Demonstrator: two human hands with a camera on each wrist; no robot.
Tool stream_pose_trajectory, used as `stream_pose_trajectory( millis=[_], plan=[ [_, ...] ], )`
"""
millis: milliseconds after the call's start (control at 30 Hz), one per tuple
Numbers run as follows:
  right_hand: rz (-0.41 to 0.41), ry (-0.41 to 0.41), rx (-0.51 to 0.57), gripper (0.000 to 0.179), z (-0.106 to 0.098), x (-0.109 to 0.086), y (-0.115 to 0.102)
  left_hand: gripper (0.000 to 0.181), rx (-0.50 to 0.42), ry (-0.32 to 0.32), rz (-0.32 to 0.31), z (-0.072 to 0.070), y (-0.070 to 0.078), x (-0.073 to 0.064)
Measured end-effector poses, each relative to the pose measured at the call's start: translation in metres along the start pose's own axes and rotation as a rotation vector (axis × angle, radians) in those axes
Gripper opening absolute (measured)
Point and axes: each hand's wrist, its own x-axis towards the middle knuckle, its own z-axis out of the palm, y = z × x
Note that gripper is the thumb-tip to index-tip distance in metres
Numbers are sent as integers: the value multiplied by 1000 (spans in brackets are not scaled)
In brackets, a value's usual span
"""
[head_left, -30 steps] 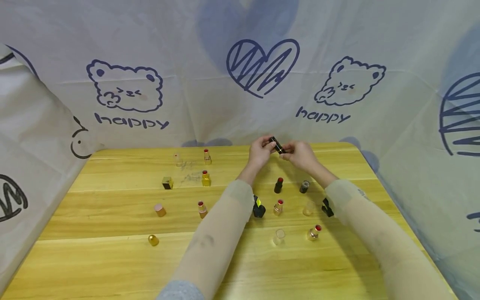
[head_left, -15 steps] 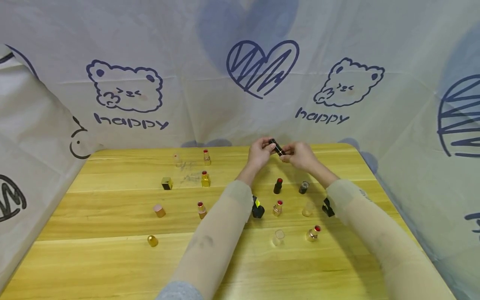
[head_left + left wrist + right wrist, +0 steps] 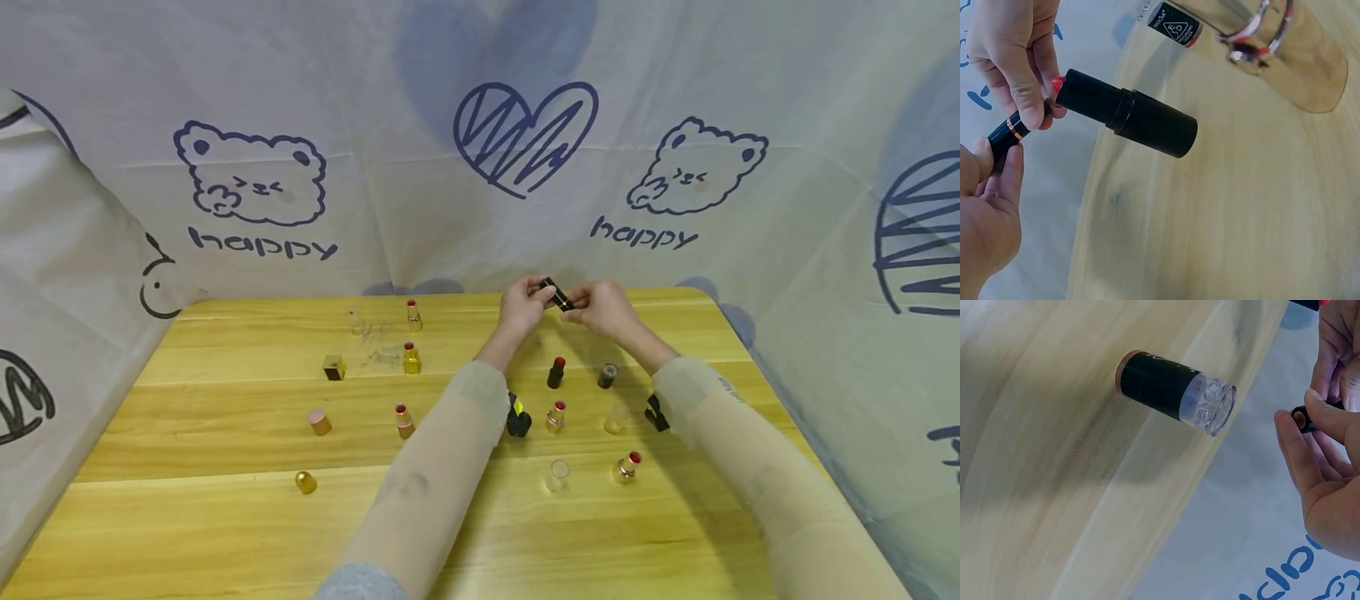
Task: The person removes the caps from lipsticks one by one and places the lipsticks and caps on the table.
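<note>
Both hands hold a slim black lipstick tube (image 3: 558,295) with a thin gold band, tilted above the far edge of the wooden table. My left hand (image 3: 522,306) pinches its upper left end; my right hand (image 3: 604,309) pinches the lower right end. In the left wrist view the gold band of the tube (image 3: 1013,130) shows between the two hands. The right wrist view shows a gold-coloured end of the tube (image 3: 1300,417) at the right thumb. Nearest to the hands stands an uncapped black lipstick (image 3: 556,372) with a red tip, beside a dark, clear-ended cap (image 3: 608,375).
Nearer stand two uncapped red lipsticks (image 3: 556,416), (image 3: 627,467), clear caps (image 3: 557,476) and black pieces (image 3: 517,417), (image 3: 656,413). Leftward are more lipsticks (image 3: 412,358) and several caps, including a gold one (image 3: 305,482). A printed cloth (image 3: 420,208) hangs behind the table (image 3: 187,533).
</note>
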Motion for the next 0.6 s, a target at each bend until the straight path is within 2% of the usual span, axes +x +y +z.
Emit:
stream_pose_trajectory(
  millis=[200,300,433,600],
  plan=[
    [11,63,-95,34,0,1,-3,29,24,30,-24,0,4,-4],
    [8,84,-110,34,-1,1,-3,29,15,37,-22,1,6,-4],
    [-3,80,-41,34,-3,1,0,32,-21,25,4,0,6,-3],
    [-5,28,64,33,-5,-1,2,37,-44,-30,42,-2,4,-3]
  ],
)
